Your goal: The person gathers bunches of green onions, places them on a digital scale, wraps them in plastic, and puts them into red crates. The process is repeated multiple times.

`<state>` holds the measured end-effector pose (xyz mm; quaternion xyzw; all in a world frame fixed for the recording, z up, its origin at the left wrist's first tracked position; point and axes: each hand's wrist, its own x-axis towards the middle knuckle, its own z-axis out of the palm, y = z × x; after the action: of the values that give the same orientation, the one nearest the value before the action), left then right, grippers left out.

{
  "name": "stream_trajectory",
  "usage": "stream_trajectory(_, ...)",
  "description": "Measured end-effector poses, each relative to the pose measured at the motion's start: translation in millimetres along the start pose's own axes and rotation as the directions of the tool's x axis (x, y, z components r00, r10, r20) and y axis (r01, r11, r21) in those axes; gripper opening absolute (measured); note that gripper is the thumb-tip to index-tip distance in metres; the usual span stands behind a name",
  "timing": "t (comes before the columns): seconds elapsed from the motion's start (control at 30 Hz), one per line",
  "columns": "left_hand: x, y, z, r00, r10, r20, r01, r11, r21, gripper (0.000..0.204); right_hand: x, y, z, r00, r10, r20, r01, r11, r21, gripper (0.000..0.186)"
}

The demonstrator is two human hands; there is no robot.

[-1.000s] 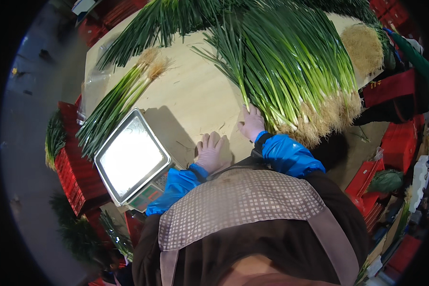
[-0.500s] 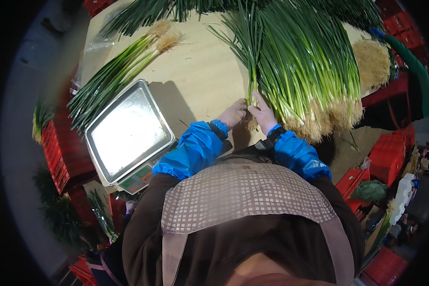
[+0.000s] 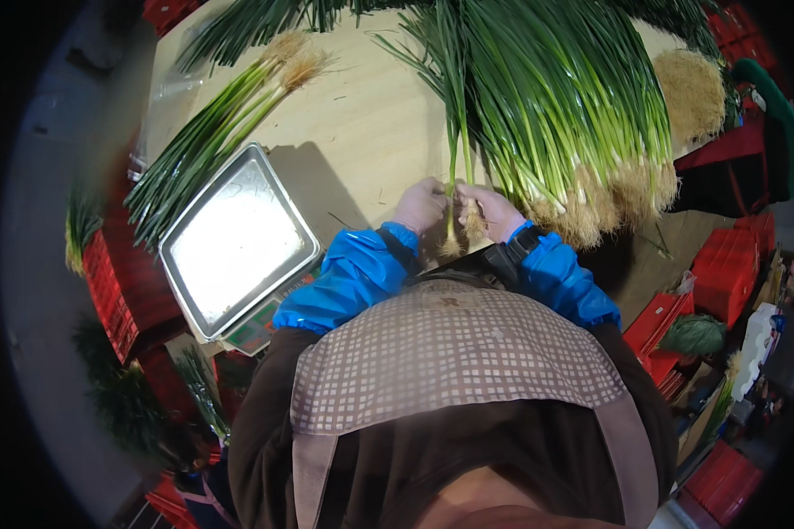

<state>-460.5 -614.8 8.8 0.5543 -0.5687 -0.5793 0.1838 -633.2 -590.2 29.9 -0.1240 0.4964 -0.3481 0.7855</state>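
My left hand (image 3: 420, 204) pinches one green onion (image 3: 453, 163), my right hand (image 3: 496, 212) a second stalk (image 3: 474, 222), both at twelve o'clock from my apron (image 3: 454, 353); the onion heap (image 3: 569, 115) lies at one, the scale (image 3: 238, 242) at ten.

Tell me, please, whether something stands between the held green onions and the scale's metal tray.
Yes: the left hand and its blue sleeve stand between the held green onions and the metal tray. No other object is visible there.
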Motion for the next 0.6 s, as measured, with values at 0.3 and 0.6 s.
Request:
stream_trajectory(0.3,-33.3,-5.1,-9.9,0.921,0.375,-0.106,-0.389,0.879,-0.276,0.008,23.7,-22.2,3.1,0.970,0.072,0.233,-0.051,0.994,-0.096,0.030)
stream_trajectory(0.6,-68.3,7.1,-38.8,0.843,0.185,0.505,0.074,0.890,-0.449,0.027,22.9,-24.5,-0.8,0.989,-0.015,0.149,0.043,0.981,-0.188,0.031)
